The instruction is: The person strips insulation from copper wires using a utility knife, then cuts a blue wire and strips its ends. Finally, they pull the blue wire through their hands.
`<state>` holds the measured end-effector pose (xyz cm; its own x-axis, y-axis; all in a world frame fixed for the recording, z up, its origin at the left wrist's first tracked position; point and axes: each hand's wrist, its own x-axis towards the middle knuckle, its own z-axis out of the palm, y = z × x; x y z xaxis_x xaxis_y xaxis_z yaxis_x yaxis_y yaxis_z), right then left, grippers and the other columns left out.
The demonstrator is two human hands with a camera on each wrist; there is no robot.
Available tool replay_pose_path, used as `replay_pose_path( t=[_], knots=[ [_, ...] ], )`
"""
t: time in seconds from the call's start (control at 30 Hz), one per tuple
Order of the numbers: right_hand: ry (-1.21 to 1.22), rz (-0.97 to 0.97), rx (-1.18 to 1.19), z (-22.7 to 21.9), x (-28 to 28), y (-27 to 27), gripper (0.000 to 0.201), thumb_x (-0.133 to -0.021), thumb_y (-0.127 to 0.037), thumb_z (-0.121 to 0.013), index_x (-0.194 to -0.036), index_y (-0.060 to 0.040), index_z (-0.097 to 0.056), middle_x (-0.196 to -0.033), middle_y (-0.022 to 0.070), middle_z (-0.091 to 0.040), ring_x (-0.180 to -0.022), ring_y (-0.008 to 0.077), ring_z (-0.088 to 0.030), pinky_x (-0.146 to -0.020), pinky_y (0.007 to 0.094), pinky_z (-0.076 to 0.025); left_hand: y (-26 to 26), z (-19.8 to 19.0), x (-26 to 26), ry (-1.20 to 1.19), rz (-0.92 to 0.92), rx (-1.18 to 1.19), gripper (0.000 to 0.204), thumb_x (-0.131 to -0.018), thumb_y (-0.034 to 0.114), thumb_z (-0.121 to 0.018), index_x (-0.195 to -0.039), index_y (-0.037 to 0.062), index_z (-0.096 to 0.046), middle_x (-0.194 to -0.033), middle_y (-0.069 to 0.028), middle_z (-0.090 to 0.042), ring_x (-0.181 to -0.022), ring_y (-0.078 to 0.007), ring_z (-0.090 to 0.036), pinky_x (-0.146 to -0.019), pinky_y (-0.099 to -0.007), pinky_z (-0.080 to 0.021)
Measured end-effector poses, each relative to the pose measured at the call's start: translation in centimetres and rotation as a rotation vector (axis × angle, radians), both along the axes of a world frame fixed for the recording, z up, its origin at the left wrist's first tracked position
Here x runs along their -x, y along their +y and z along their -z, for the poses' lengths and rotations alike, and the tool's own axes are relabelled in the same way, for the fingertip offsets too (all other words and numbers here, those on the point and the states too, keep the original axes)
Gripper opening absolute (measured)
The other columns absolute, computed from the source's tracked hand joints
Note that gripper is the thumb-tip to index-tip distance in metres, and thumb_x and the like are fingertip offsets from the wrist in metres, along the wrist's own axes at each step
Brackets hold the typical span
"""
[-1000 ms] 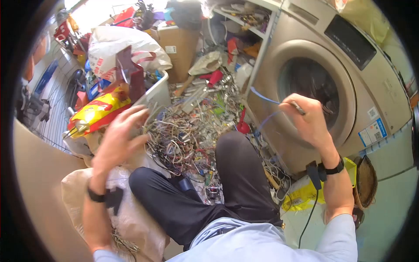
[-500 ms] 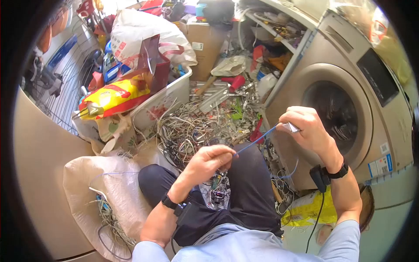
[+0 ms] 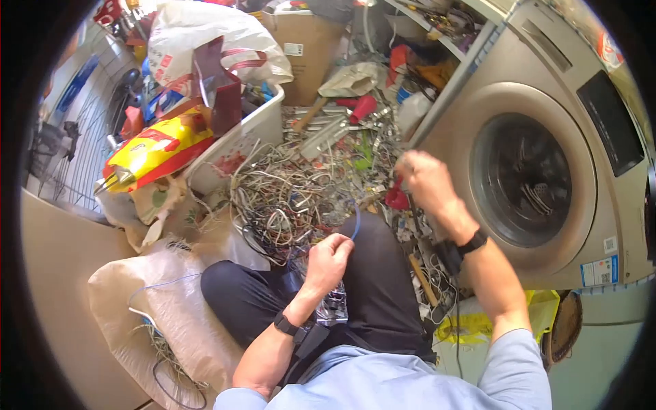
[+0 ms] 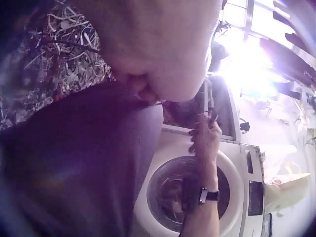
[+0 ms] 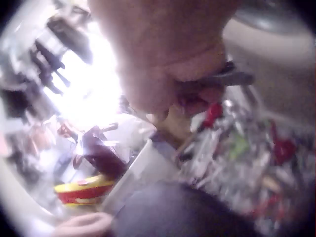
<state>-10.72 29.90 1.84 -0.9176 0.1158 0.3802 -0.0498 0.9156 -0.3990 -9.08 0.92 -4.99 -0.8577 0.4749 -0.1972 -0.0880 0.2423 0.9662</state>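
Observation:
My left hand (image 3: 328, 263) pinches a thin blue wire (image 3: 357, 217) above my knee; the wire's free part curves up and away from the fingertips. From the left wrist, the same hand (image 4: 153, 59) has its fingers curled in. My right hand (image 3: 427, 183) is raised to the right of the wire, blurred and apart from it. In the right wrist view the right hand (image 5: 173, 74) grips a small dark tool (image 5: 229, 79), whose exact kind is unclear.
A tangle of cables (image 3: 280, 205) and scraps lies ahead of my knees. A white bin (image 3: 263, 130) stands at left, a washing machine (image 3: 574, 225) at right, and a woven sack (image 3: 164, 301) beside my left leg.
Both hands came together on the blue wire, then parted. The right hand has let the wire go and moved left and up; the left still holds it, slightly lower.

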Motion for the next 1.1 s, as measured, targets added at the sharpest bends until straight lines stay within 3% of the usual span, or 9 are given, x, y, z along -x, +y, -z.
replay_pose_path(
  t=[0.07,0.13,0.2,0.27,0.33,0.7,0.8,1.0,1.1],
  knots=[
    [-0.430,0.132,0.235,3.6,-3.3,-1.0,0.049,-0.097,-0.046,-0.066,-0.084,0.0011,-0.064,-0.085,0.0259,-0.067,-0.085,0.0440,-0.066,-0.074,0.0507,-0.051,0.1,-0.5,0.0,-0.077,-0.049,0.016,0.019,-0.097,0.016,-0.067,-0.099,-0.0023,-0.072,-0.077,-0.0080,-0.070,-0.072,-0.0099,-0.061,-0.068,-0.0302,-0.050],
    [-0.740,0.186,0.528,4.1,-6.2,-2.8,0.055,-0.102,-0.049,-0.055,-0.101,0.0041,-0.069,-0.098,0.0268,-0.072,-0.093,0.0381,-0.071,-0.082,0.0476,-0.052,0.3,-1.1,-0.2,0.044,-0.059,0.042,0.016,-0.097,0.014,-0.066,-0.094,-0.0014,-0.071,-0.072,0.0001,-0.065,-0.064,-0.0077,-0.057,-0.059,-0.0263,-0.045],
    [-0.540,0.067,0.625,8.8,-8.7,-2.6,0.054,-0.104,-0.045,-0.051,-0.112,0.0047,-0.070,-0.105,0.0247,-0.073,-0.099,0.0339,-0.071,-0.087,0.0425,-0.052,0.7,-1.8,-0.5,0.133,-0.040,0.052,0.016,-0.097,0.013,-0.067,-0.096,-0.0017,-0.072,-0.074,-0.0020,-0.067,-0.067,-0.0082,-0.059,-0.061,-0.0266,-0.047],
    [-0.554,0.070,0.669,7.9,-10.0,-3.1,0.050,-0.105,-0.041,-0.053,-0.120,0.0048,-0.067,-0.109,0.0207,-0.073,-0.103,0.0292,-0.069,-0.091,0.0398,-0.052,1.1,-2.9,-1.1,0.222,-0.019,0.056,0.015,-0.096,0.013,-0.067,-0.098,-0.0020,-0.072,-0.076,-0.0041,-0.070,-0.069,-0.0088,-0.062,-0.064,-0.0270,-0.049],
    [-0.557,0.072,0.702,5.5,-10.6,-3.6,0.047,-0.106,-0.036,-0.056,-0.127,0.0048,-0.065,-0.113,0.0167,-0.073,-0.107,0.0245,-0.068,-0.094,0.0370,-0.052,1.9,-4.1,-1.6,0.265,-0.001,0.073,0.015,-0.095,0.013,-0.068,-0.099,-0.0004,-0.073,-0.083,-0.0188,-0.074,-0.076,-0.0299,-0.075,-0.069,-0.0363,-0.055],
    [0.037,0.129,0.470,4.1,-14.7,-9.7,0.034,-0.088,-0.018,-0.080,-0.115,-0.0009,-0.069,-0.104,0.0174,-0.067,-0.089,0.0350,-0.070,-0.075,0.0401,-0.058,3.4,-3.1,-5.1,0.226,-0.048,0.155,0.017,-0.094,0.015,-0.070,-0.096,-0.0016,-0.070,-0.082,-0.0213,-0.074,-0.073,-0.0325,-0.075,-0.067,-0.0393,-0.056],
    [0.070,0.088,0.336,4.0,-15.4,-9.4,0.027,-0.088,-0.017,-0.079,-0.108,-0.0011,-0.072,-0.098,0.0165,-0.069,-0.086,0.0353,-0.070,-0.075,0.0406,-0.058,4.0,-2.7,-5.8,0.267,-0.055,0.169,0.016,-0.094,0.013,-0.071,-0.095,-0.0029,-0.070,-0.080,-0.0170,-0.075,-0.071,-0.0208,-0.075,-0.065,-0.0333,-0.055],
    [0.081,0.097,0.312,3.6,-16.0,-9.6,0.022,-0.089,-0.017,-0.077,-0.105,-0.0015,-0.074,-0.094,0.0154,-0.069,-0.081,0.0340,-0.069,-0.072,0.0403,-0.057,4.7,-2.2,-6.3,0.337,-0.040,0.205,0.018,-0.095,0.015,-0.071,-0.096,-0.0024,-0.069,-0.081,-0.0173,-0.075,-0.072,-0.0249,-0.075,-0.066,-0.0354,-0.056],
    [0.073,0.098,0.305,3.5,-16.2,-9.8,0.023,-0.090,-0.015,-0.076,-0.107,-0.0003,-0.074,-0.094,0.0153,-0.068,-0.080,0.0325,-0.068,-0.071,0.0393,-0.056,4.9,-2.1,-6.3,0.370,-0.021,0.153,0.016,-0.096,0.016,-0.067,-0.098,0.0002,-0.067,-0.079,-0.0212,-0.072,-0.075,-0.0389,-0.073,-0.068,-0.0449,-0.056]
  ],
)
